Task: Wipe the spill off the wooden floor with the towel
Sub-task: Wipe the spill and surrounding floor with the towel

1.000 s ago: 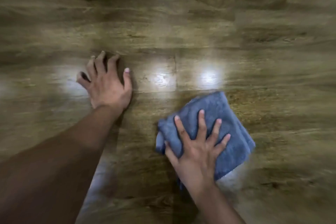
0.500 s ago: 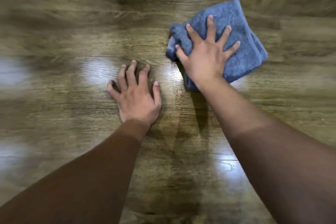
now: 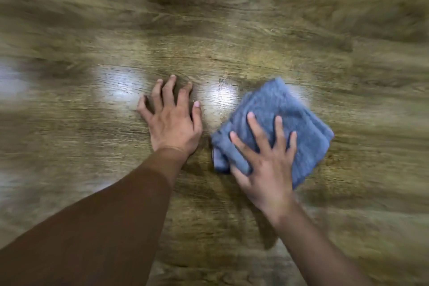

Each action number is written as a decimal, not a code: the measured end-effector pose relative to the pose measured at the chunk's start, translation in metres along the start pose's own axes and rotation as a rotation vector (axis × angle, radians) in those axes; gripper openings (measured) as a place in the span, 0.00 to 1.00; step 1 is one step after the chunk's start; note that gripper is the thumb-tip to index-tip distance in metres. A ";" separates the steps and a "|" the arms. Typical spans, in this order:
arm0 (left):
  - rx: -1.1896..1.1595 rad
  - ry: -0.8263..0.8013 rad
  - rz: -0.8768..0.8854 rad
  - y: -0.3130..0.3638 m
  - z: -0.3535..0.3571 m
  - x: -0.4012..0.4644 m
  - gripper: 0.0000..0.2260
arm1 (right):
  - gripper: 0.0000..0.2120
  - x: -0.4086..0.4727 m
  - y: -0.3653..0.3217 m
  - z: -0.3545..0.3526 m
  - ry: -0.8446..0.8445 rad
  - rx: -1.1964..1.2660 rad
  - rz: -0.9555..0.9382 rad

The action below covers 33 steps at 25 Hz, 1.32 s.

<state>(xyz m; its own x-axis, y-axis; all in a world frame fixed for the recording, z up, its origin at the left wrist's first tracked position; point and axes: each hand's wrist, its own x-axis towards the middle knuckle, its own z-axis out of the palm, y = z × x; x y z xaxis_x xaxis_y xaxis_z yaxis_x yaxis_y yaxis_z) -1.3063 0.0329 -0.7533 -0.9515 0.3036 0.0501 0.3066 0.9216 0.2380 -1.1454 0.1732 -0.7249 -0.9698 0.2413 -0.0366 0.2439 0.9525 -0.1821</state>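
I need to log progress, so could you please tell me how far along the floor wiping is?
Done: cannot tell; blur and glare hide any spill. In hand: the right hand presses spread fingers on the folded blue towel, flat on the wooden floor; the left hand braces beside it. Left: wiping seems unfinished, towel in mid-use.

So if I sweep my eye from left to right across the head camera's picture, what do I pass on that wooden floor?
Bright glare patch on the brown wooden floor → left hand pressed flat on the boards → second glare patch → folded blue towel with the right hand spread on top of it.
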 end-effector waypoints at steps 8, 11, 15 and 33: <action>0.007 -0.030 -0.009 0.001 0.001 -0.001 0.23 | 0.33 -0.036 -0.013 0.005 -0.044 -0.121 0.008; -0.048 -0.031 -0.008 -0.001 0.000 0.000 0.23 | 0.32 -0.029 -0.024 0.008 -0.059 -0.124 0.110; -0.238 -0.052 -0.063 0.001 -0.013 0.003 0.22 | 0.31 -0.005 -0.047 0.007 -0.050 -0.123 0.271; 0.058 0.052 -0.200 -0.099 -0.017 0.045 0.21 | 0.33 0.226 -0.074 0.020 0.033 -0.089 0.265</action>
<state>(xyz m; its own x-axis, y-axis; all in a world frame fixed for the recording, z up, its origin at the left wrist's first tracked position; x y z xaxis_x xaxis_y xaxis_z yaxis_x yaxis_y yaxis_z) -1.3795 -0.0486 -0.7578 -0.9932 0.1016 0.0576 0.1109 0.9752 0.1917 -1.3832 0.1533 -0.7389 -0.8714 0.4891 -0.0392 0.4906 0.8674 -0.0838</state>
